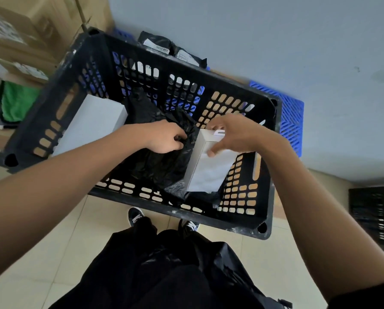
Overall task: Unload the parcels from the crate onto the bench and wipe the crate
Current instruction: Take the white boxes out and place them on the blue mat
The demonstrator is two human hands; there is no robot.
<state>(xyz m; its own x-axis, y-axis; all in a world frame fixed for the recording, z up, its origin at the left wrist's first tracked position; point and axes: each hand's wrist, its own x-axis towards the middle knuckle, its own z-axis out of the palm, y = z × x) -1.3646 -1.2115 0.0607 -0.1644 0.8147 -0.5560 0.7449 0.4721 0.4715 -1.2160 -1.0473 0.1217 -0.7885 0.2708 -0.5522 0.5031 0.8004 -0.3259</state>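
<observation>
A black slotted plastic crate (265, 175) stands in front of me on the floor. Inside it lie a large white box (93, 126) at the left, a crumpled black plastic parcel (162, 166) in the middle and a smaller white box (209, 168) at the right. My left hand (164, 137) grips a fold of the black parcel. My right hand (233, 134) holds the top end of the smaller white box, thumb on its near face. Beyond the crate, black parcels with white labels (164, 44) lie on a blue surface.
A blue plastic crate or pallet (291, 117) sits behind the black crate against the grey wall. Cardboard boxes (14, 36) stack at the upper left, with a green cloth (17, 103) below them. Another black crate (374, 217) stands at the right. My feet (135, 216) are on the tiled floor.
</observation>
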